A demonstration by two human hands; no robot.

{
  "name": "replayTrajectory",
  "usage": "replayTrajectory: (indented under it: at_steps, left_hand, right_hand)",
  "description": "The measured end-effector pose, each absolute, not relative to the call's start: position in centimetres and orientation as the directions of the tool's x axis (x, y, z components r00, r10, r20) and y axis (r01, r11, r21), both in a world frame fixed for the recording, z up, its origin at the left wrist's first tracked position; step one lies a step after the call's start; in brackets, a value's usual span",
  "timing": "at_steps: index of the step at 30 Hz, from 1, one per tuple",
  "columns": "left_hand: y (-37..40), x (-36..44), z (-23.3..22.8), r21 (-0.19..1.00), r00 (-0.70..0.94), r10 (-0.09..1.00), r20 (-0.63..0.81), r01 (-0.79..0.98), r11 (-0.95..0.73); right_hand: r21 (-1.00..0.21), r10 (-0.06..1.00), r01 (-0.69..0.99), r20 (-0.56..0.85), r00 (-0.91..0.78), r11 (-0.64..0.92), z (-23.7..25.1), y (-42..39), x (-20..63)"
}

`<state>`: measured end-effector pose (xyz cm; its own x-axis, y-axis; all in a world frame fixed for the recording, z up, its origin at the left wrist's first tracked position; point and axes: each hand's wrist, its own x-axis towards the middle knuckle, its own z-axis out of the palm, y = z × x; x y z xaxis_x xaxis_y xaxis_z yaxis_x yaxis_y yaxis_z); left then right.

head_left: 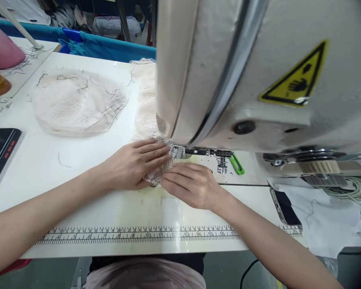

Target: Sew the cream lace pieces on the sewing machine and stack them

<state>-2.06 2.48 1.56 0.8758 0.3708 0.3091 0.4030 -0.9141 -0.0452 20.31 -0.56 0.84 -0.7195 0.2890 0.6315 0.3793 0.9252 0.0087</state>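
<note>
A white sewing table (78,168) fills the view, with a printed ruler (138,235) along its near edge and a sewing machine (258,72) looming over the right half; the left hand (135,164) lies flat, fingers spread, pressing a small piece of white lace (168,162) down just before the needle area; the right hand (189,184) rests beside it, fingers extended on the lace's near edge; a pile of pale fabric pieces (75,102) lies well apart at the back left; a phone (284,206) sits to the right.
</note>
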Motion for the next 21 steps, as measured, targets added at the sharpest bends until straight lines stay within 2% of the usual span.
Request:
replayTrajectory:
  at_steps: [13,21]
  left_hand:
    - [2.30,-1.74,1.49,-0.074,0.866,0.392,0.311,0.434,-0.898]
    - [2.01,-1.40,1.16,-0.052,0.839,0.430,0.335,0.472,-0.880]
  right_hand:
    - [0.036,0.283,0.405,0.658,-0.697,0.913,0.51,-0.39,20.66]
    - [0.039,0.344,0.469,0.626,-0.700,0.882,0.35,-0.36,21.18]
